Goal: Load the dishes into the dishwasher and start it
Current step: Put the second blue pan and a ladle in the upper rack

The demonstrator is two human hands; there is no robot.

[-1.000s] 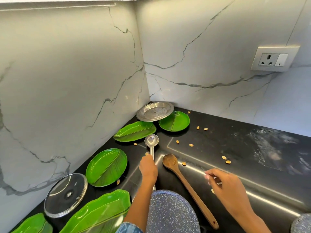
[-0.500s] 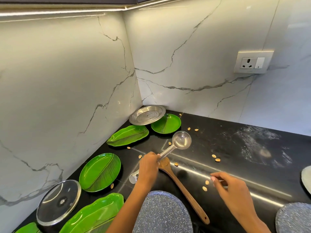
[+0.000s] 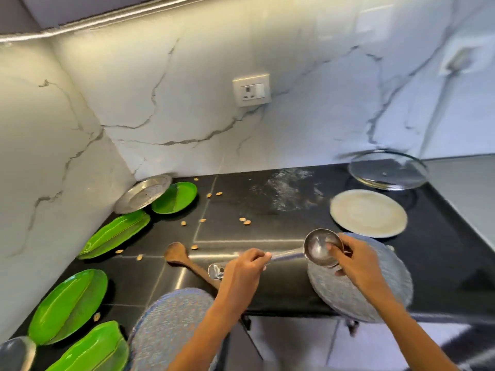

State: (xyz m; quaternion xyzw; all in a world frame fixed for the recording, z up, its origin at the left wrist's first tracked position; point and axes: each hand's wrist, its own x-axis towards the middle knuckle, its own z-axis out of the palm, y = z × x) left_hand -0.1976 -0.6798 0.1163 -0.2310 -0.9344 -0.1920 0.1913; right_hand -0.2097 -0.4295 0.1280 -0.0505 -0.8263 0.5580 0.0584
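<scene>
A steel ladle (image 3: pixel 300 254) is held level above the black bench (image 3: pixel 267 210), its long axis running left to right, bowl to the right and empty. The left hand (image 3: pixel 242 273) grips its handle with curled fingers; the right hand (image 3: pixel 356 261) pinches the bowl's rim.

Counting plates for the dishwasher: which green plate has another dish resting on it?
The round green plate in the far corner: the steel plate leans over its edge. The other green plates lie uncovered along the left wall.
</scene>
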